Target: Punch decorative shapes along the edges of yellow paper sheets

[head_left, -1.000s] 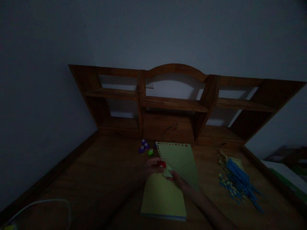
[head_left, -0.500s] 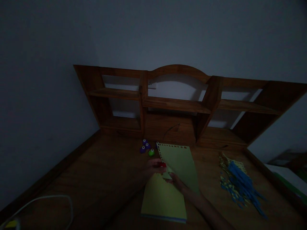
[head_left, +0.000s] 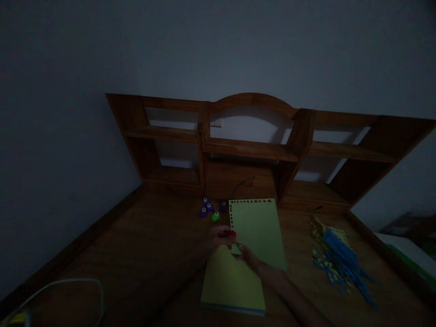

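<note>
A small red craft punch is gripped in my left hand, at the left edge of a yellow sheet of paper. Rows of punched holes run along the sheet's top edge and down its left edge. My right hand pinches the sheet near its lower left part, thumb on top. Beneath both hands lies a stack of yellow paper, its near corner by my left hand lifted in a curve. Dim light hides the finer shape of the red punch.
Several purple punches and a green punch stand beyond my left hand. Blue and yellow paper strips lie in a heap at right. A wooden shelf unit backs the desk; a white cable curves at lower left.
The yellow sheet has turned and shifted slightly right, uncovering a purple punch by its upper left corner. My left hand keeps the red punch in nearly the same spot.
</note>
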{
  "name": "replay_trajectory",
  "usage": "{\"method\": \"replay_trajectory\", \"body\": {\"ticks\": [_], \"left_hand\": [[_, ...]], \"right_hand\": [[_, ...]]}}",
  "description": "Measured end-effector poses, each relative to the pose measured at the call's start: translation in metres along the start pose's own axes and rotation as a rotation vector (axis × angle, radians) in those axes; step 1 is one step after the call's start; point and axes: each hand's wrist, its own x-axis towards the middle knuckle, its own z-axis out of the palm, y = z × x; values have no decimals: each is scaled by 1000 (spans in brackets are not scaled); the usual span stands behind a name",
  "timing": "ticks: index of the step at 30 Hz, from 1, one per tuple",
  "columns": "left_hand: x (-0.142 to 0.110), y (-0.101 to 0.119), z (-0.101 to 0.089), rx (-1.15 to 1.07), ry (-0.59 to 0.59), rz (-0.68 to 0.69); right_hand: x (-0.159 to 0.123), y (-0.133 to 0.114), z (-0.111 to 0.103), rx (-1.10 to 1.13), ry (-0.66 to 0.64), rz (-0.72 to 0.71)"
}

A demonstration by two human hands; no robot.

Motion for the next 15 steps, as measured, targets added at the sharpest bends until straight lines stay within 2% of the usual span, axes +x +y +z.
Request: {"method": "replay_trajectory", "body": {"ticks": [7,12,15], "left_hand": [[8,-12,-1,-13,73,57],[4,-3,2,-1,50,62],[3,-1,3,11,91,72]], "right_hand": [[0,-14,-3,-2,43,-54],[2,-14,-6,58,157,-50],[5,-8,-9,89,172,-19]]}}
